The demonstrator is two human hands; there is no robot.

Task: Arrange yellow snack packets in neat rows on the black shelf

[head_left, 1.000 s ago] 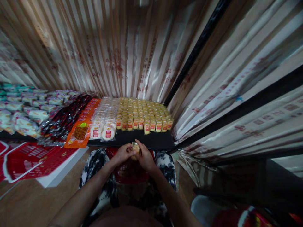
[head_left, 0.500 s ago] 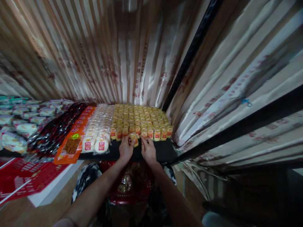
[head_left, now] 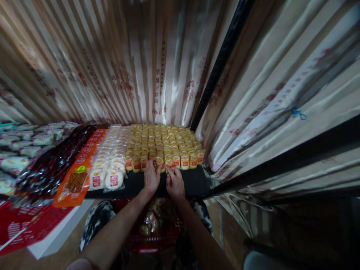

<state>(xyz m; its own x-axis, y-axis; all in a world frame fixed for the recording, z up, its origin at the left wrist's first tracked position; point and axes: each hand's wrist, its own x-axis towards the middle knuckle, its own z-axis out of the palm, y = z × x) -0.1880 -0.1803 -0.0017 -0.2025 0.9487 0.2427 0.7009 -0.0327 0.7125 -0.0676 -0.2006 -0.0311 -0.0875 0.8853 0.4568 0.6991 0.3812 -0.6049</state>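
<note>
Packet (head_left: pixel 160 160) moved to row (head_left: pixel 164 145), left hand (head_left: pixel 152 177), right hand (head_left: pixel 175 183), grips unclear, black shelf (head_left: pixel 195 182), curtains (head_left: pixel 176 78)

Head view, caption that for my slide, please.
Left hand and right hand at the front row of small yellow plastic-wrapped packets, black shelf beneath, red slotted plastic basket lower down.

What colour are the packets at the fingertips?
The packets are mostly yellow, best seen in head view.

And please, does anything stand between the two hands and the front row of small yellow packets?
Nothing visible does. The left hand and the right hand, over the black shelf, are right at the front row of yellow packets.
</note>
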